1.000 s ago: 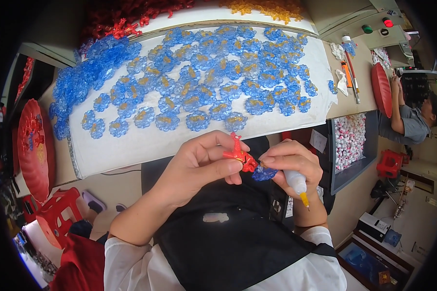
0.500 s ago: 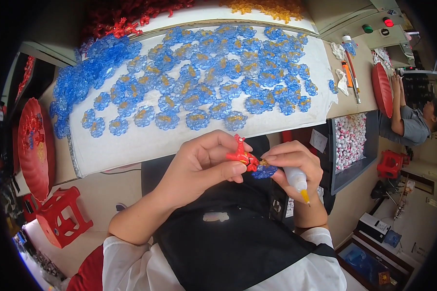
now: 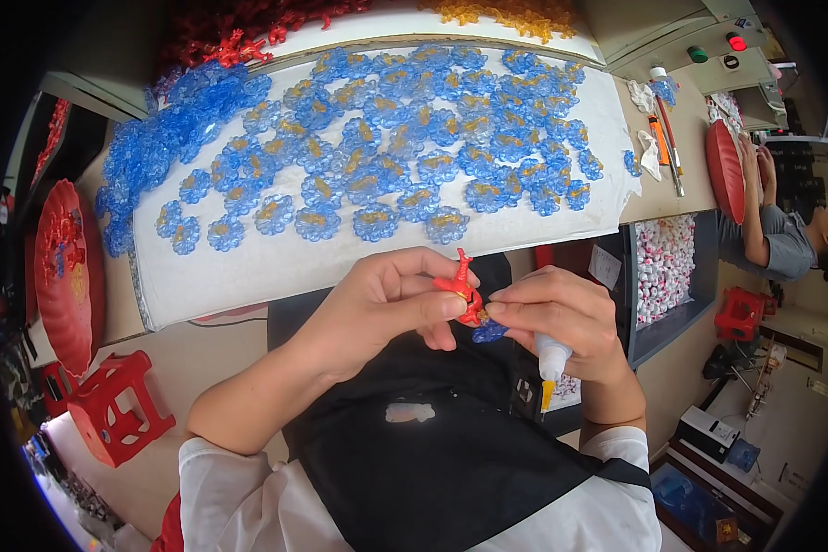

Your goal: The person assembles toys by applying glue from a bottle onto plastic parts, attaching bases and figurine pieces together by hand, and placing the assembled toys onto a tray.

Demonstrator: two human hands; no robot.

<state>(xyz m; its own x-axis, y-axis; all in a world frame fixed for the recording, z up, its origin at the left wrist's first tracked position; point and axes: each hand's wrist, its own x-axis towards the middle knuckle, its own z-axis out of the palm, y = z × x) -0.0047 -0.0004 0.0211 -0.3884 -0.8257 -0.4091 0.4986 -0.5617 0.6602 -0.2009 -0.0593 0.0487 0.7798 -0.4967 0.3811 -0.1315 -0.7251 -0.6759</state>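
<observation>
Across the counter [image 3: 695, 189] lie blue flowers [image 3: 374, 222], my left hand [image 3: 386, 299] closed on a red figure [image 3: 461, 287], my right hand [image 3: 566, 317] on a blue piece [image 3: 488, 332] and bottle [image 3: 552, 357].

The left hand [image 3: 377, 299] is covering part of the red figure [image 3: 463, 283], while the right hand [image 3: 575, 317] is hiding much of the blue piece [image 3: 489, 332] and the rear end of the bottle [image 3: 552, 355]. The red pile [image 3: 276, 20] and the yellow pile [image 3: 511, 17] are running past the upper edge. The pink-and-white pieces [image 3: 664, 267] are looking too small to make out, and another person [image 3: 782, 244] is fading into the dark right rim.
</observation>
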